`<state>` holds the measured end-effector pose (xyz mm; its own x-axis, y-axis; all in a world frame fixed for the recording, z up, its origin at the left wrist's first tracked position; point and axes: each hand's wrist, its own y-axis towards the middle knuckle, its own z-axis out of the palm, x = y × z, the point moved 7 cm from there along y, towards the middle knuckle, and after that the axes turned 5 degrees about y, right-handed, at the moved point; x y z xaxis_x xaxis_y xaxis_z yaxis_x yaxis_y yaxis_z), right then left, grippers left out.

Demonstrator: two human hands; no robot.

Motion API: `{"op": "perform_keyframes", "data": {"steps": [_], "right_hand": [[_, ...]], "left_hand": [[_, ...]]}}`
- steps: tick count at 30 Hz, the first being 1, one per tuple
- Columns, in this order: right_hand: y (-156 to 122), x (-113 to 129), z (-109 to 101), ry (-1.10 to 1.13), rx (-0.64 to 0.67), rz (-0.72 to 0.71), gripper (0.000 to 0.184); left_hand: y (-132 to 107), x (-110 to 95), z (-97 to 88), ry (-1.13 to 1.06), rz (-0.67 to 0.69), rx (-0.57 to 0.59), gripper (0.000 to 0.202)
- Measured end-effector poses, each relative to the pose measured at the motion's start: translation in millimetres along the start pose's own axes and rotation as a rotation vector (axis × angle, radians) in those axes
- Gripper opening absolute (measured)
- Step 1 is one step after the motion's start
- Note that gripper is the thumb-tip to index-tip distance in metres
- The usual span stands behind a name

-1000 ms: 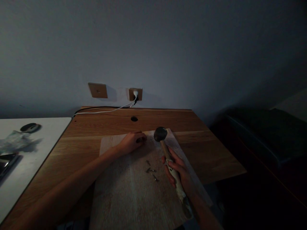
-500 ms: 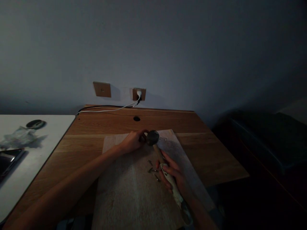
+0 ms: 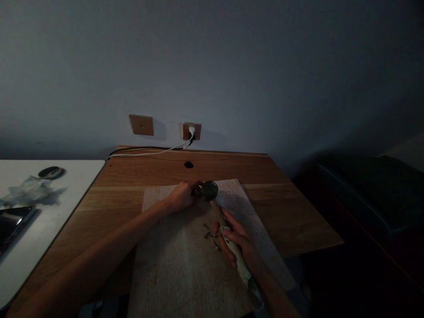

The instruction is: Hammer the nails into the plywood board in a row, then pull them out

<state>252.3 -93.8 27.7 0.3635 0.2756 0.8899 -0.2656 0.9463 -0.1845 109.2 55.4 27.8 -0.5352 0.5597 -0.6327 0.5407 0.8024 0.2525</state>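
My right hand [image 3: 236, 245] is wrapped round the wooden handle of a hammer [image 3: 218, 212]. The hammer's dark head [image 3: 209, 190] sits low over the far edge of a pale wooden board [image 3: 172, 260], right beside my left fingertips. My left hand [image 3: 182, 195] rests at that far edge with fingers pinched together; what they pinch is too small to make out. Several loose nails [image 3: 210, 232] lie on the board just left of my right hand.
The board lies on a brown wooden desk [image 3: 132, 176] with a cable hole [image 3: 188, 164]. A white cable [image 3: 149, 153] runs to a wall socket [image 3: 191, 130]. A white table [image 3: 46, 207] at the left carries a phone [image 3: 11, 223] and small clutter. Dark furniture [image 3: 364, 190] stands at the right.
The hammer head has swung left and down, from clear of my left hand to right beside its fingertips. My left hand stays in place at the board's far edge.
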Motion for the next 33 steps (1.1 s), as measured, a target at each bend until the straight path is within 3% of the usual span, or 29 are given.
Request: {"op": "perform_keyframes", "data": {"steps": [10,21,33], "right_hand": [[4.1,-5.5,-10.0,0.032,0.004,-0.047,0.061],[1.2,-1.4,-4.2,0.022,-0.003,-0.036,0.057],[2.9,-2.8,-5.3,0.019,-0.016,-0.051,0.064]], "left_hand": [[0.0,-1.1,2.5,-0.023,0.012,0.005,0.046],[-0.2,-0.7,1.1,-0.031,0.015,0.005,0.044],[0.2,-0.5,1.1,-0.040,0.045,-0.008,0.045]]}}
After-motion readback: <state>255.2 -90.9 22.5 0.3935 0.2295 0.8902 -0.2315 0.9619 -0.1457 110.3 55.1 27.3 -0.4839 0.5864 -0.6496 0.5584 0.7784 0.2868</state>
